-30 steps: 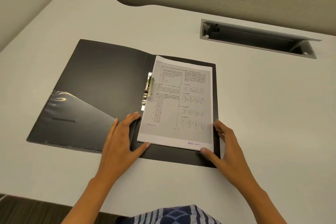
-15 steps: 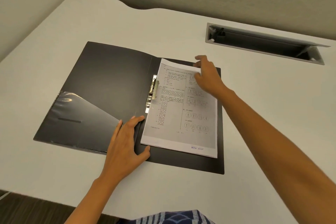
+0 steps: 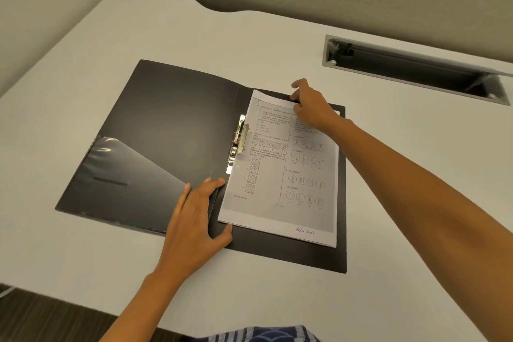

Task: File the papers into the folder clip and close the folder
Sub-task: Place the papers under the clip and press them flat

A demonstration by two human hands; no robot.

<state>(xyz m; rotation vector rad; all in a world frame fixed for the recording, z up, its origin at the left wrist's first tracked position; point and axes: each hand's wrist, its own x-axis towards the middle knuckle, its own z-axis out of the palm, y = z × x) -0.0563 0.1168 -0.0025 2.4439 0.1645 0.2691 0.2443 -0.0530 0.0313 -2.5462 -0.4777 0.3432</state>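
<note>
Papers (image 3: 280, 175) on the right half of an open folder (image 3: 172, 130), mid-desk.

Stacked sheets lying flat, long axis running from the desk's near edge toward its far edge, printed top at the far end, left margin tucked beside the metal clip (image 3: 239, 141) along the spine. Folder spread wide and dark, left cover with a clear pocket (image 3: 127, 175) at its near corner, right cover under the sheets. Left hand (image 3: 194, 219) flat and open on the spine near the folder's near edge, fingertips touching the sheets' left edge, gripping nothing. Right hand (image 3: 311, 108) curled over the sheets' far edge, fingers pinching the top page there, arm crossing above the right cover. Beyond, toward the desk's (image 3: 277, 36) far right corner, a cable slot (image 3: 416, 69) with its lid tilted open, well apart. Partition wall along the far edge.
</note>
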